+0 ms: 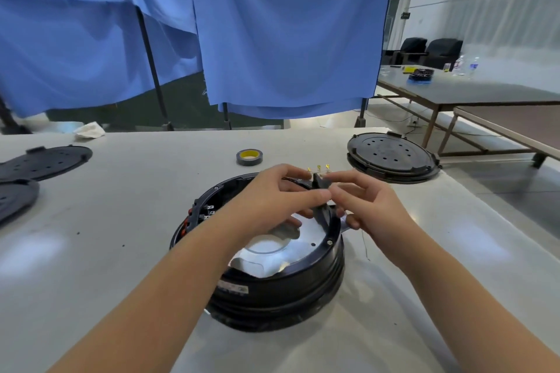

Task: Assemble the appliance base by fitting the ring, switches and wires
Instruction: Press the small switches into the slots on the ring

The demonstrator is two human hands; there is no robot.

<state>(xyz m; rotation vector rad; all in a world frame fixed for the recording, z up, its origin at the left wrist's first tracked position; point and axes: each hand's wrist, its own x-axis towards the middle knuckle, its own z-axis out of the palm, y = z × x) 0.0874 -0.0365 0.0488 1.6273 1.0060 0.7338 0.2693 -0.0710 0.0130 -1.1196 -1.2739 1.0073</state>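
Observation:
The round black appliance base (291,285) sits on the table in front of me, open side up, with a shiny metal plate (303,239) inside. Red and black switch parts (194,218) line its inner left rim. Above the far right rim, my left hand (272,197) and my right hand (366,206) both pinch a small black switch part (319,183) with gold terminals (318,167) sticking up. A thin black wire (365,247) trails on the table right of the base.
A roll of black tape with a yellow core (249,156) lies behind the base. A black round lid (393,157) stands at the right, two more black lids (45,160) at the left. A white cloth (90,130) lies at the far edge. Blue curtains hang behind.

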